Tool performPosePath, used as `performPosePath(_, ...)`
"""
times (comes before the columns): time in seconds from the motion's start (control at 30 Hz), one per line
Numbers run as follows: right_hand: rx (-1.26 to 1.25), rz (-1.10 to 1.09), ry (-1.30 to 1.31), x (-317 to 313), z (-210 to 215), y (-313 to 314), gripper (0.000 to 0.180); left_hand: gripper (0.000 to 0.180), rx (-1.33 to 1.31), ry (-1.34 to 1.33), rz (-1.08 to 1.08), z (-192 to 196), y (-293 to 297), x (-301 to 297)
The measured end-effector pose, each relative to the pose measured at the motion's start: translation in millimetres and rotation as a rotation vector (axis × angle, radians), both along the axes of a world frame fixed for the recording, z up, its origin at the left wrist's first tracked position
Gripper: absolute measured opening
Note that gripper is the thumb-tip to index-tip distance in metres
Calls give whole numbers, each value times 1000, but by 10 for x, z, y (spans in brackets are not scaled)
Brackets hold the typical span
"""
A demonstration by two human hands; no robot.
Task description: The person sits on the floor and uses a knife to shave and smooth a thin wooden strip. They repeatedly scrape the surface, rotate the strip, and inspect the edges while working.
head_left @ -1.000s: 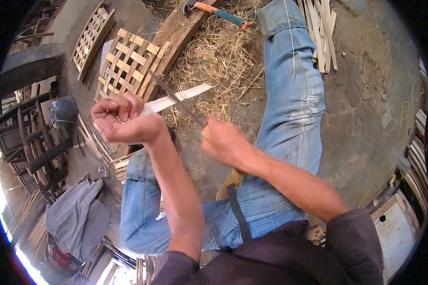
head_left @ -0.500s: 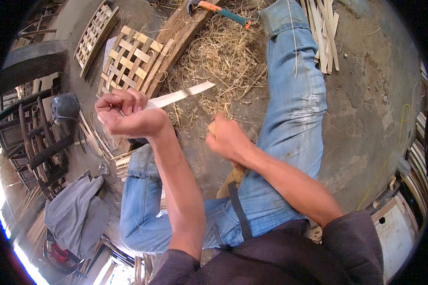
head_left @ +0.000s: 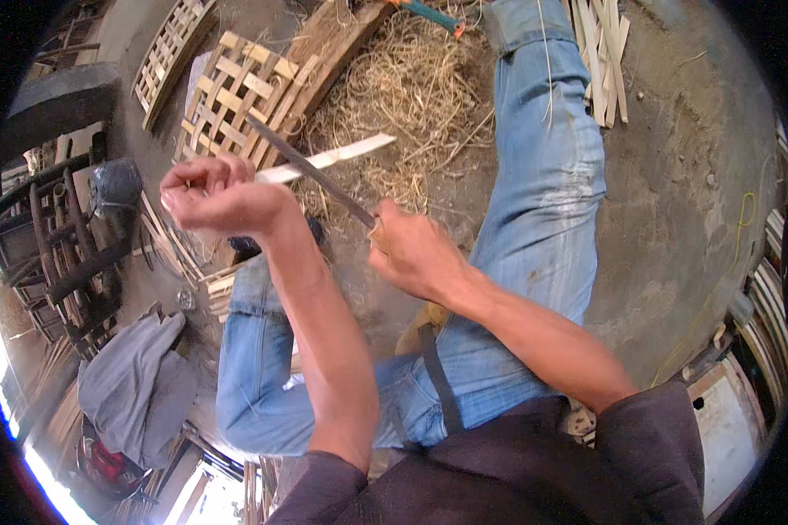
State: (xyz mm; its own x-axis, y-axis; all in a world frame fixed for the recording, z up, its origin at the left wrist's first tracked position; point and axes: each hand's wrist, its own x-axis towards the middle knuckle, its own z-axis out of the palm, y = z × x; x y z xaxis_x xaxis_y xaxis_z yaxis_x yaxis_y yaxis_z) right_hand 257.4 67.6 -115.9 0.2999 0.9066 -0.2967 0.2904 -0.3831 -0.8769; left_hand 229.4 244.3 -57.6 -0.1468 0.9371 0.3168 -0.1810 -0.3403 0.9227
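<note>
My left hand [head_left: 223, 194] is closed around one end of a flat pale strip of wood or bamboo [head_left: 355, 151]. The strip's free end points right, over the shavings. In my right hand [head_left: 418, 254] is the handle of a knife [head_left: 328, 182]. Its long dark blade slants up and left, crossing in front of the strip; whether the two touch I cannot tell. Beyond my left hand lies a woven panel of pale slats [head_left: 236, 92].
Curly shavings [head_left: 411, 96] cover the floor ahead, beside a thick wooden beam [head_left: 337, 52]. An orange-and-green handled tool [head_left: 433, 19] lies at the top. Pale strips [head_left: 604, 61] are stacked at far right. A grey cloth [head_left: 140, 385] hangs lower left. My jeans-clad legs [head_left: 543, 192] frame the floor.
The knife blade has swung into clear view, now across the strip; before, it could not be made out. My left hand has shifted slightly left and up.
</note>
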Motion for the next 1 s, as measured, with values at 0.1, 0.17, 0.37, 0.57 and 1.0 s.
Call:
performPosePath(0.1, -55, 38, -87, 7, -220, 51, 31, 38, 4, -38, -27, -5, 44, 24)
performPosePath(0.17, -118, -78, 16, 42, -178, 68, 32, 36, 10, -38, -13, 27, 98, 56)
performPosePath(0.37, -174, -35, 16, 178, -164, 49, 27, 31, 24, -132, -268, 7, 58, -84)
performPosePath(0.57, -81, -12, 130, 115, 58, 22, 26, 26, 103, -94, -324, 3, -90, -160)
performPosePath(1.0, -61, -13, 93, 119, 189, 28, 28, 32, 110, 21, -211, 8, -276, -56)
